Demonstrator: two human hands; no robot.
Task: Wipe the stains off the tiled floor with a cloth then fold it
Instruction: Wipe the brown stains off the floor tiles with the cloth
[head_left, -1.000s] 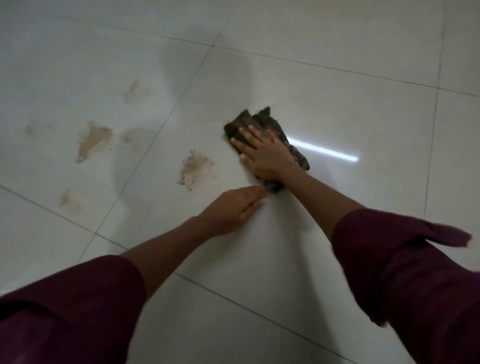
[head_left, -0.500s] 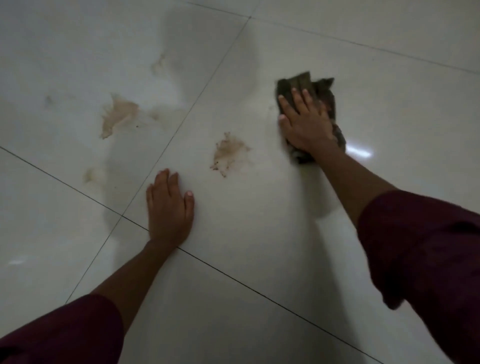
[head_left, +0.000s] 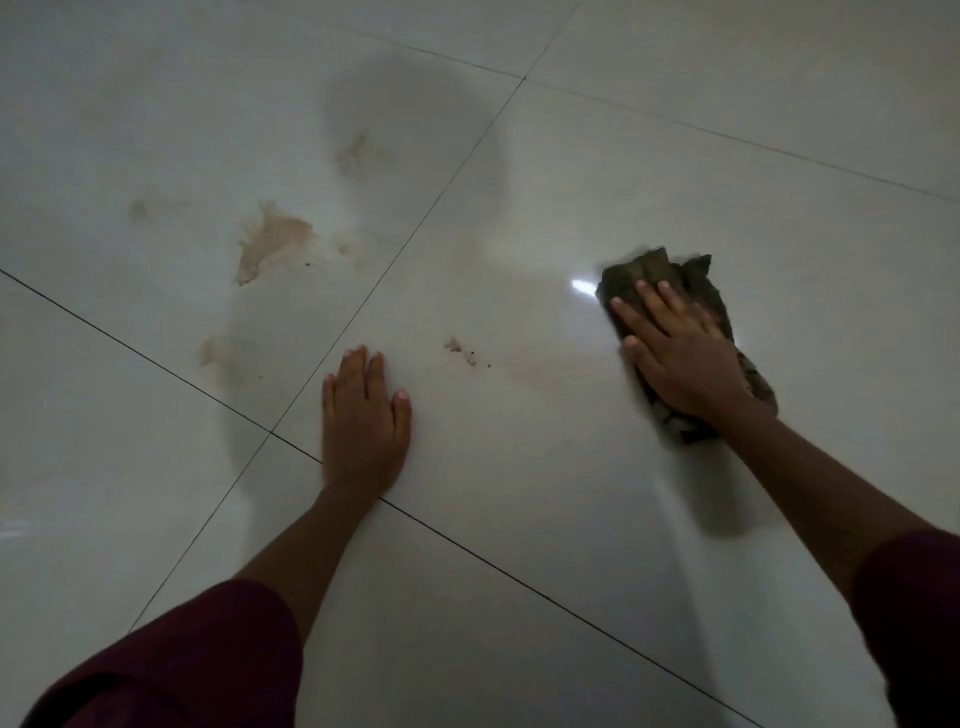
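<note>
1. Pressing the dark, bunched cloth (head_left: 670, 283) flat to the tiled floor (head_left: 571, 493) at the right of the frame, the right hand (head_left: 680, 358) lies on top of it with fingers spread and palm down; it pins the cloth under the palm, not pinching it.
2. Doing this step well, by my judgement, means keeping the whole palm weighted on the cloth so the wad does not roll, and sweeping it back toward the centre, where a small brown remnant (head_left: 460, 351) and a faint smear beside it are left on the same tile.
3. The left hand (head_left: 363, 415) rests flat and open on the floor in the lower centre, fingers together, holding nothing; it looks like a brace for leaning forward.
4. Across the grout line, in the upper left, lie the larger stains: a tan splash (head_left: 270, 241), a pale patch (head_left: 213, 348) below it, and fainter marks above. These are unwiped, so much of the wiping is left and the folding has not begun.
5. The tiles are large, pale and glossy; a bright glint (head_left: 582, 286) sits just left of the cloth. Light is dim, and a soft shadow falls over the upper centre.
</note>
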